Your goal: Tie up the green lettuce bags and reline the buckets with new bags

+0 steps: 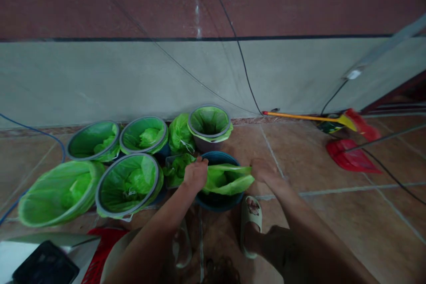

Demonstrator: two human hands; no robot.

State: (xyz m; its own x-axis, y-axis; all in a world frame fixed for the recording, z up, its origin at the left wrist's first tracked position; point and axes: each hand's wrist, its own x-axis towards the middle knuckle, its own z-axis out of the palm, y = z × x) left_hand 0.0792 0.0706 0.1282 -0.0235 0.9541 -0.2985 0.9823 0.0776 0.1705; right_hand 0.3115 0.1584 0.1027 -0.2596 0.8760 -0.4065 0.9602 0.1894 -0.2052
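Note:
A green plastic bag (229, 179) is stretched between my two hands, its mouth held apart over a dark blue bin (219, 206). My left hand (196, 174) is closed on the bag's left edge. At the opposite edge, my right hand (263, 170) grips the bag, its fingers partly blurred. The lower part of the bag hangs inside the bin. Just left of my left hand lies more green plastic in a small clear container (171, 182). Behind the blue bin stands a lined bin with a grey rim (209, 133).
Several bins lined with green bags, such as this one (128, 182), stand at left. A knotted green bag (181, 133) rests by the wall. At right lie a broom (306, 117) and a red dustpan (353, 155). A phone (46, 264) sits at lower left; cables run along the wall.

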